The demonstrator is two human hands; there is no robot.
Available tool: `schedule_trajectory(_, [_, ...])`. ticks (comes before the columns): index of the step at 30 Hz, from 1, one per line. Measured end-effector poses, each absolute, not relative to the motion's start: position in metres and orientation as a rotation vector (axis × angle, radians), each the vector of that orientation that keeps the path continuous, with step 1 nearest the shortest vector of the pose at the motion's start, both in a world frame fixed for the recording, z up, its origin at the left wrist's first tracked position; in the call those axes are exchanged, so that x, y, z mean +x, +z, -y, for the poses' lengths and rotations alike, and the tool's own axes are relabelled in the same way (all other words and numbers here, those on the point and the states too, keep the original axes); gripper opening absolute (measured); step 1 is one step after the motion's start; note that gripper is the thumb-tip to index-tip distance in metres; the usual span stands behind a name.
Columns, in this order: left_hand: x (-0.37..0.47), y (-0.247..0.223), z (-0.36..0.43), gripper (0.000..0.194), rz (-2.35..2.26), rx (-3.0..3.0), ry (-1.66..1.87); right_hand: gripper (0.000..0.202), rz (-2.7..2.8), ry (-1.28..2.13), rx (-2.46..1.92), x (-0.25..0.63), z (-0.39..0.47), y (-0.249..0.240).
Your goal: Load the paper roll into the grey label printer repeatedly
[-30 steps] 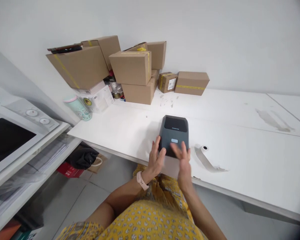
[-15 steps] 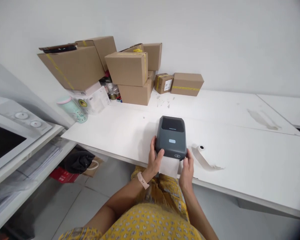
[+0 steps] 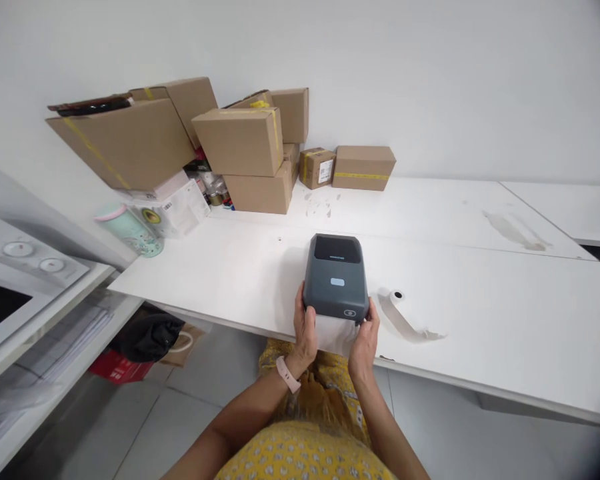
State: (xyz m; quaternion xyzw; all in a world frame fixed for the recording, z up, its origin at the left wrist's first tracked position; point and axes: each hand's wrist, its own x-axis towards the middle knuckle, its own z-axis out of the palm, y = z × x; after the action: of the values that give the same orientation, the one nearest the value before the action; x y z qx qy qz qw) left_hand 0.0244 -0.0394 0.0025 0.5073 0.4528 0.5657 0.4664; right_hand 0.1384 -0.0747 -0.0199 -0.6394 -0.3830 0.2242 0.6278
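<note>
Currently, with the clock centred on the device [image 3: 336, 295], the left hand [image 3: 306, 339] takes its corner at 7 o'clock, thumb over the front edge and fingers along the side, while the right hand [image 3: 364, 345] cups the corner at 5. Both grips look closed on the device, which is at the near part of the table [image 3: 480, 313]. The step in hand seems to be steadying it two-handed; a next move would call for even pressure from both sides and care near the edge.

Between the hands, something pale [image 3: 335, 333] under the device's front may be a sheet; I cannot make it out. The right thumb is partly hidden and the underside out of sight, so whether the device is raised is unclear.

Near it, at 3 to 4 o'clock, a paper roll [image 3: 397, 298] trails a ragged strip [image 3: 410, 330]. Farther off, a bottle [image 3: 130, 230] stands at 10, a carton stack [image 3: 237, 143] at 11, a lone carton [image 3: 364, 167] near 12. The microwave [image 3: 40, 263] at 9 is cut off.
</note>
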Motion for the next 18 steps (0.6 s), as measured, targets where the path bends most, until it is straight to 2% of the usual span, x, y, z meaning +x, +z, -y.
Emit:
schedule_trajectory(4, [0.011,0.029,0.022,0.066,-1.116,1.37,1.346,0.061,1.178,0.329,-1.488,0.165,0.061,0.001])
schedule_trajectory(8, [0.004,0.054,-0.022,0.053,-1.141,1.459,1.435,0.068,1.402,0.132,-1.398,0.191,0.01,0.048])
schedule_trajectory(13, [0.009,0.036,-0.066,0.053,-1.279,1.36,1.252,0.077,1.37,0.104,-1.403,0.198,-0.069,0.097])
schedule_trajectory(18, [0.013,0.018,-0.07,0.048,-1.294,1.43,1.136,0.084,1.374,0.151,-1.402,0.216,-0.125,0.116])
